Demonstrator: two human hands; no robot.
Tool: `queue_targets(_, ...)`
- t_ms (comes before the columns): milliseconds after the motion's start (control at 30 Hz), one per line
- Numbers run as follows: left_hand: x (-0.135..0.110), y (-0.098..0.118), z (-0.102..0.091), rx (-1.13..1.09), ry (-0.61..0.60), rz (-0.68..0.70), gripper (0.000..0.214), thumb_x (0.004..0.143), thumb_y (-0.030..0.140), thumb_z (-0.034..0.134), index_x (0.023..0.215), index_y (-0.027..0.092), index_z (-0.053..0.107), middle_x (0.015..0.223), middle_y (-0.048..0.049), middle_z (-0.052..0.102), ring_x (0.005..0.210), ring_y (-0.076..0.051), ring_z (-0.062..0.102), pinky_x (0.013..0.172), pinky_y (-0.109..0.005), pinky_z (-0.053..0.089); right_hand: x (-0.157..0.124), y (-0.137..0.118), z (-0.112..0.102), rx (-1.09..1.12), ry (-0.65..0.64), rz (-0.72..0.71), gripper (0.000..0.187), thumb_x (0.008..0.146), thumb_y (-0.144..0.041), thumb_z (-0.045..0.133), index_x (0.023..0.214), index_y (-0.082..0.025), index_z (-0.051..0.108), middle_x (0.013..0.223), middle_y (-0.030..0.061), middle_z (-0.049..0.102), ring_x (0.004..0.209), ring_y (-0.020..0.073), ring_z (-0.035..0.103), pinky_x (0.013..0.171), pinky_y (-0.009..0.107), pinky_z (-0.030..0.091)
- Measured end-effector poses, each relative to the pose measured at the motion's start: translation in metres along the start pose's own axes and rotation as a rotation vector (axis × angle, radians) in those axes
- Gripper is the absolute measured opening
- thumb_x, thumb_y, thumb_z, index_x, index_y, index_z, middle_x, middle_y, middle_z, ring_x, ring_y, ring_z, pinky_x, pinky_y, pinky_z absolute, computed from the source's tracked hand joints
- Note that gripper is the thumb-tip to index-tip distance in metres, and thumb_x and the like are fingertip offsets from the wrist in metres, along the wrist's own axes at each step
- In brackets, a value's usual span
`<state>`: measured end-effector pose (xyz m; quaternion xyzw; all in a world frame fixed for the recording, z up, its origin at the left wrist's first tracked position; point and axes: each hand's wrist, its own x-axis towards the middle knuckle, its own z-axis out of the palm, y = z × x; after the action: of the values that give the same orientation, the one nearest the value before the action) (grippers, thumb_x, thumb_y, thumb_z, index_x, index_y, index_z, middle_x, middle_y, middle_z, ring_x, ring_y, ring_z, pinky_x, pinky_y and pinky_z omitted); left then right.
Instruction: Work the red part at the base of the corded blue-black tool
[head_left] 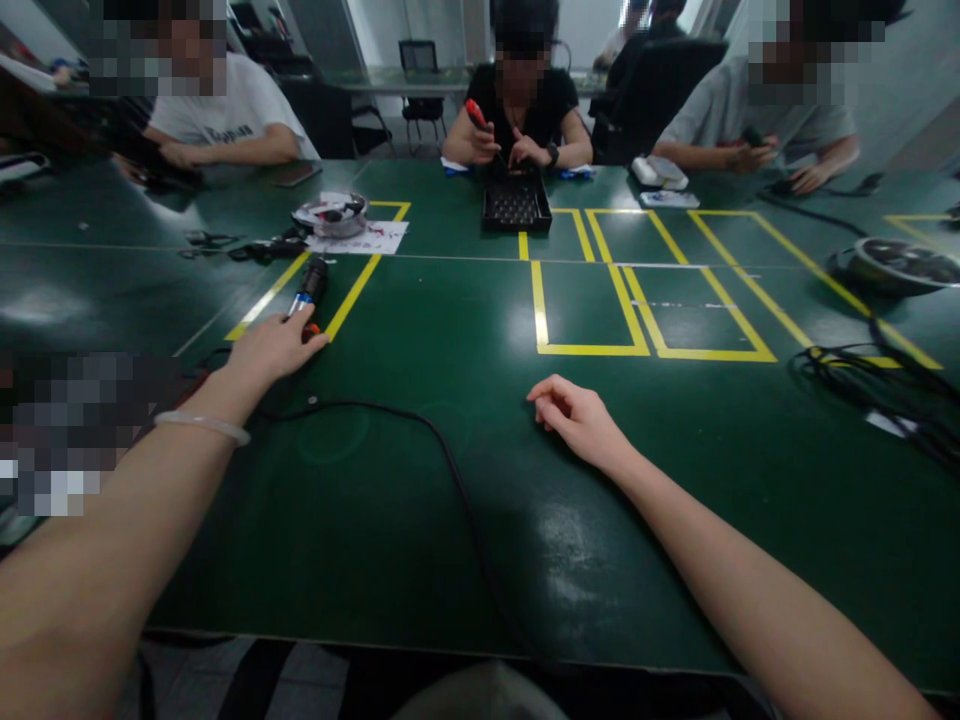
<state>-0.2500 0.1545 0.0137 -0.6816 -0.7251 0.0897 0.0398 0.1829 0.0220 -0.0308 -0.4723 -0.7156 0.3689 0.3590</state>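
Note:
My left hand [274,345] reaches out over the left side of the table, its fingers closed around a cylindrical tool [313,278] with a black end and a blue-silver middle. The tool lies inside a yellow-taped outline. A small orange-red part [310,331] shows between thumb and forefinger; whether it belongs to the tool is unclear. My right hand [574,415] rests on the green tabletop [480,460], right of centre, with fingers loosely curled and nothing visible in them. A black cable [442,450] runs between my arms.
Yellow tape outlines [592,350] mark the table. Opposite, a person holds a red-handled tool [474,113] over a black tray [516,202]. A round clear container [330,213] sits on paper. Coiled cables [862,385] and a round dark device [896,265] lie at right.

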Motion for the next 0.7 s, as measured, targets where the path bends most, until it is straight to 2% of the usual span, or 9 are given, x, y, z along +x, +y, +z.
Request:
queue_targets(133,-0.011,0.009,-0.004,0.003,0.018,0.018,0.061,0.103,0.049,0.027,0.153,0.016,0.034,0.127,-0.0176,0.058,0.102,-0.029,0.057,0.086,-0.043,0.046,0.001,-0.001,0.001,-0.007,0.000,-0.010,0.013,0.090,-0.018,0.049,0.097,-0.019,0.060,0.071,-0.0020,0.062,0.063,0.0120,0.058,0.064,0.025,0.044)
queue_targets(267,-0.031,0.031,-0.002,-0.003,0.045,0.051,0.061,0.102,0.049,0.021,0.153,0.018,0.034,0.131,-0.0174,0.057,0.104,-0.033,0.060,0.085,-0.045,0.047,0.002,-0.005,0.003,0.039,0.019,-0.022,0.012,0.090,-0.019,0.049,0.097,-0.019,0.059,0.072,-0.0017,0.062,0.063,0.0122,0.058,0.064,0.025,0.044)
queue_targets(400,-0.059,0.072,-0.001,-0.028,0.089,0.063,0.061,0.100,0.051,0.024,0.152,0.022,0.039,0.137,-0.0200,0.054,0.106,-0.039,0.062,0.081,-0.049,0.050,0.000,-0.013,0.007,0.059,0.027,-0.050,0.013,0.092,-0.019,0.049,0.100,-0.020,0.059,0.075,-0.0006,0.063,0.067,0.0128,0.060,0.065,0.025,0.045)
queue_targets(567,-0.103,0.135,-0.010,-0.025,0.134,0.191,0.058,0.100,0.047,0.027,0.150,0.020,0.042,0.140,-0.0243,0.051,0.106,-0.040,0.063,0.079,-0.049,0.052,-0.005,-0.026,0.008,-0.013,0.006,-0.094,0.012,0.093,-0.019,0.049,0.099,-0.020,0.059,0.076,0.0004,0.063,0.069,0.0141,0.060,0.065,0.027,0.045)
queue_targets(700,-0.134,0.175,-0.017,-0.058,0.180,0.316,0.054,0.101,0.044,0.032,0.148,0.019,0.044,0.141,-0.0256,0.050,0.109,-0.039,0.064,0.082,-0.049,0.053,-0.007,-0.028,0.011,-0.109,-0.032,-0.132,0.014,0.093,-0.018,0.049,0.102,-0.021,0.058,0.082,0.0013,0.063,0.073,0.0151,0.060,0.069,0.028,0.046)
